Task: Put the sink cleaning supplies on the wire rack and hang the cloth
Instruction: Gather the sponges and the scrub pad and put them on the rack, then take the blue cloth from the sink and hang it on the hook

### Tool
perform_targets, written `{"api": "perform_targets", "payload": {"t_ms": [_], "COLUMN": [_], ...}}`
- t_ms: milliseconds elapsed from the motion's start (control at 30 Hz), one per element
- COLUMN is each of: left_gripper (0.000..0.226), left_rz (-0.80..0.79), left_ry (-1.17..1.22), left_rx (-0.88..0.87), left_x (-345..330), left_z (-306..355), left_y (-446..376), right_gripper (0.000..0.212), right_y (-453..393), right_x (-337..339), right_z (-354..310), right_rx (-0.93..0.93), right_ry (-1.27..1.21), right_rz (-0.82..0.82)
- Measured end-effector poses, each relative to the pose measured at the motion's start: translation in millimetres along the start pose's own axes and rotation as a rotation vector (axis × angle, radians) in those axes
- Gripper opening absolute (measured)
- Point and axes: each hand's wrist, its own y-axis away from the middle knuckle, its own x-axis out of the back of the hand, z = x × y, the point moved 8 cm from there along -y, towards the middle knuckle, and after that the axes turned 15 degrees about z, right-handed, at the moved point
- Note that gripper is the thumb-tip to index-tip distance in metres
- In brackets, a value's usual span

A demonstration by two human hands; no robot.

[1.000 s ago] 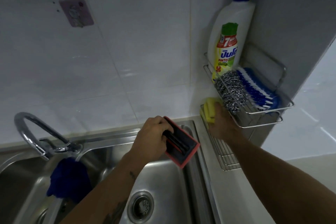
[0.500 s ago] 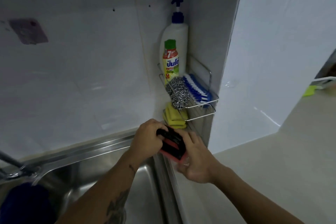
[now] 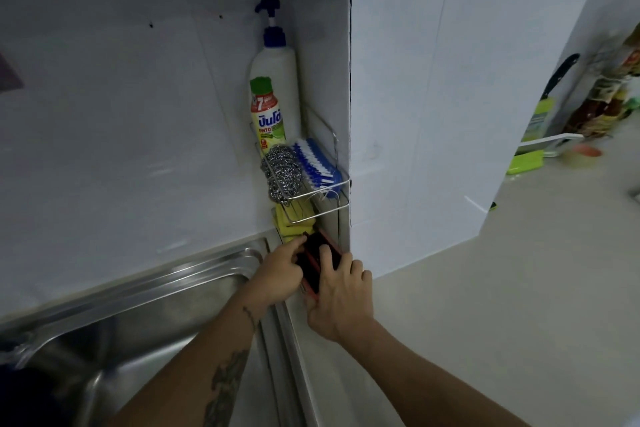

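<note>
A two-tier wire rack (image 3: 337, 180) hangs in the wall corner beside the sink. Its upper shelf holds a white dish-soap pump bottle (image 3: 275, 90), a steel wool scourer (image 3: 282, 172) and a blue-and-white brush (image 3: 313, 163). Yellow sponges (image 3: 294, 220) lie on the lower shelf. Both hands grip a red-and-black scrubber block (image 3: 313, 255) just in front of that lower shelf, next to the sponges. My left hand (image 3: 278, 270) holds its left side; my right hand (image 3: 341, 295) presses on its right side and top. The cloth is not clearly in view.
The steel sink basin (image 3: 138, 333) lies at lower left, with something dark at the bottom left corner. A white wall panel (image 3: 433, 97) juts out right of the rack. The pale countertop (image 3: 502, 305) runs right; a knife and green items (image 3: 540, 121) stand far right.
My view has swung right and away from the tap. The left hand carried the scrubber block from above the basin to the lower shelf; the right hand left the sponges and joined it.
</note>
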Motion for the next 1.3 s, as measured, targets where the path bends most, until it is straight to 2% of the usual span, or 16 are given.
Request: {"api": "perform_targets", "payload": {"t_ms": [167,267,367,500,633,833,900,1000,1067,1200,1300], "left_gripper": [0.075,0.063,0.056,0.052,0.049,0.033,0.039,0.04,0.042,0.043,0.041], "left_rz": [-0.049,-0.083,-0.036,0.023,0.087,0.207,0.251,0.303,0.331,0.374,0.373], "left_ry": [0.009,-0.069,-0.116,-0.158,-0.214,-0.198,-0.185,-0.177,-0.138,-0.07,-0.011], "left_rx": [0.055,0.053,0.026,0.057,0.059,0.072,0.119,0.176,0.224,0.284,0.308], "left_x": [-1.1,-6.7,-5.6,9.2,36.1,93.9,118.7,157.4,179.7,219.1,247.2], "left_z": [5.8,6.2,0.1,-11.6,-24.7,-53.8,-73.3,-106.6,-130.9,-175.3,-216.4], "left_y": [5.8,10.2,6.3,3.4,10.1,35.8,48.8,72.0,89.4,119.6,139.3], "right_gripper": [0.067,0.066,0.071,0.056,0.058,0.064,0.063,0.056,0.055,0.048,0.052], "right_y": [4.3,2.5,0.1,3.7,-5.8,-24.6,-32.0,-38.5,-30.8,3.3,41.6], "right_x": [0.5,-12.1,-16.2,-21.7,-39.4,-69.9,-64.8,-47.0,-42.6,-49.5,-65.6], "right_z": [5.9,4.6,6.4,5.8,0.0,-10.9,-17.8,-57.2,-99.3,-183.3,-228.5], "right_rx": [0.023,0.068,0.164,0.253,0.222,0.222,0.182,0.234,0.297,0.375,0.394], "right_ry": [-0.026,-0.053,-0.045,-0.006,0.016,0.105,0.105,0.053,-0.081,-0.32,-0.344], "right_rz": [0.058,-0.015,-0.031,-0.053,-0.171,-0.45,-0.425,-0.245,-0.216,-0.355,-0.516]}}
